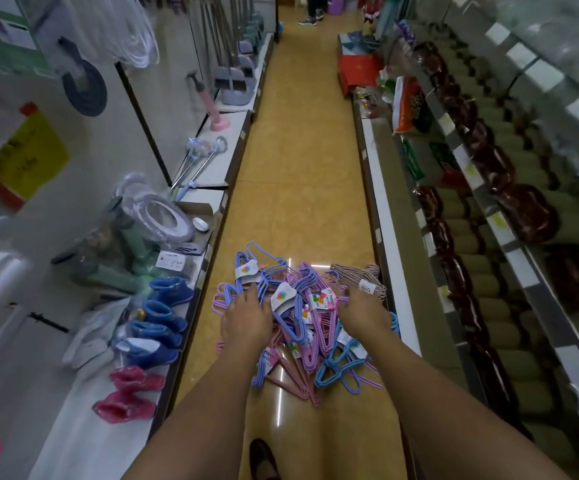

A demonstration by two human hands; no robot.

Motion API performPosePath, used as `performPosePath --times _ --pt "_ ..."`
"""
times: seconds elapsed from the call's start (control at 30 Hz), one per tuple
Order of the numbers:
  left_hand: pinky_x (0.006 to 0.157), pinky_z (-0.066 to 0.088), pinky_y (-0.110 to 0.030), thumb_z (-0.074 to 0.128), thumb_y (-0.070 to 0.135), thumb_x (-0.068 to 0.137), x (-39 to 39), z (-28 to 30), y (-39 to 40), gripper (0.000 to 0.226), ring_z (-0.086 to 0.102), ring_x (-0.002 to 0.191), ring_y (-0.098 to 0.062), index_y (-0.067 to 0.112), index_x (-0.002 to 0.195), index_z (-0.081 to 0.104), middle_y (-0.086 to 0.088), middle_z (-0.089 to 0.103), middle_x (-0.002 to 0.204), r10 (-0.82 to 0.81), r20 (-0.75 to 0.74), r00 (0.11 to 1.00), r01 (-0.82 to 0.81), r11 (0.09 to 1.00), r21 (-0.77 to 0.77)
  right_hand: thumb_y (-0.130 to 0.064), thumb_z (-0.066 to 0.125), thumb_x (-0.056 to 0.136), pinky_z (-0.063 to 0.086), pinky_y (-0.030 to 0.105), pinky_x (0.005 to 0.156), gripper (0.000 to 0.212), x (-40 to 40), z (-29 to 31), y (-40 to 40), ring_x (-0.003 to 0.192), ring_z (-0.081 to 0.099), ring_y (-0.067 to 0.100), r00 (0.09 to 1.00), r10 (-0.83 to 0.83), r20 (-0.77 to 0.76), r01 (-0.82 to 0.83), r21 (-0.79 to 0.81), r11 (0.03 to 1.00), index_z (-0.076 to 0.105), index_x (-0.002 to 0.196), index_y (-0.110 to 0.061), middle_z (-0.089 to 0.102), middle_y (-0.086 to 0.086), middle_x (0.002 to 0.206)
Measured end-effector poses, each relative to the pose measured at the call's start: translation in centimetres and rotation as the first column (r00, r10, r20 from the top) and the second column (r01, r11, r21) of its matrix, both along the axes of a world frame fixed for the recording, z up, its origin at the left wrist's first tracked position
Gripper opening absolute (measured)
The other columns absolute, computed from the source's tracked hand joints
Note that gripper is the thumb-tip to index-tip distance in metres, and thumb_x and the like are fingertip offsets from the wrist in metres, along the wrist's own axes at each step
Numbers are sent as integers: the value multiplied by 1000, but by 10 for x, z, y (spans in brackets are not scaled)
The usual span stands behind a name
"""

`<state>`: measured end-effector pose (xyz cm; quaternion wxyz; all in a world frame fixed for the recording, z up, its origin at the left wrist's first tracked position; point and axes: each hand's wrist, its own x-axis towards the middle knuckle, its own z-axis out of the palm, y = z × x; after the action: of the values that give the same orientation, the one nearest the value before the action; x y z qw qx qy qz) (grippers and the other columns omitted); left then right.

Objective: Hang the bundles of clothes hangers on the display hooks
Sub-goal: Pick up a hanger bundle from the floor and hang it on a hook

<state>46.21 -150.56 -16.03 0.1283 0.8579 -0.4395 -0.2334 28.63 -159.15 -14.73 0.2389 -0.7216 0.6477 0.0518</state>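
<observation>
A heap of hanger bundles (302, 337) in blue, lilac, pink and beige lies on the yellow aisle floor, each bundle with a white paper label. My left hand (244, 318) reaches down onto the heap's left side, its fingers curled into a blue and lilac bundle (246, 268). My right hand (364, 310) is on the right side, fingertips curled round pink hangers (322, 306) next to a beige bundle (361, 275). A light blue bundle (340, 365) lies under my right wrist. No display hook shows plainly.
The left low shelf (83, 427) carries blue rubber boots (163, 317), pink boots (125, 393) and packaged goods. Shelves of slippers (489, 237) line the right side. A person's legs (312, 12) stand at the aisle's far end. My shoe (262, 459) is below the heap.
</observation>
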Motion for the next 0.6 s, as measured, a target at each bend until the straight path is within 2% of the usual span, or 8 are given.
performPosePath --times 0.13,0.23,0.37,0.47,0.6 --pt "106 33 -39 30 38 102 9 -31 -20 51 36 134 -26 14 148 27 -8 37 149 -7 -16 1000 8 998 70 -32 43 98 44 35 85 34 14 -32 -25 117 51 29 1000 -7 -11 8 51 999 50 128 -17 59 7 125" --pt "106 33 -39 29 39 102 15 -67 -36 52 36 135 -25 16 148 26 -6 36 149 -9 -9 1000 10 993 119 -33 42 97 44 36 91 32 23 -67 -46 113 56 26 1000 -4 -7 5 78 997 54 124 -19 62 5 121" --pt "106 35 -39 30 38 102 20 -133 -62 52 37 133 -26 15 148 27 -6 37 149 13 -35 999 -8 990 137 -31 41 98 43 34 77 34 36 -126 -81 107 59 27 998 56 -13 -55 94 994 48 129 -19 63 6 117" --pt "104 35 -40 31 38 102 20 -195 -82 52 37 133 -27 15 149 26 -7 37 148 26 -41 999 -19 986 164 -26 45 98 43 32 77 34 43 -182 -106 109 58 29 996 77 -40 -73 102 992 45 129 -13 61 10 120" --pt "102 36 -41 32 37 102 18 -283 -105 50 40 131 -29 17 147 28 -7 40 146 35 -78 996 -23 988 156 -29 44 100 39 31 73 34 51 -262 -131 109 57 32 994 96 -43 -90 126 988 46 129 -10 59 12 122"
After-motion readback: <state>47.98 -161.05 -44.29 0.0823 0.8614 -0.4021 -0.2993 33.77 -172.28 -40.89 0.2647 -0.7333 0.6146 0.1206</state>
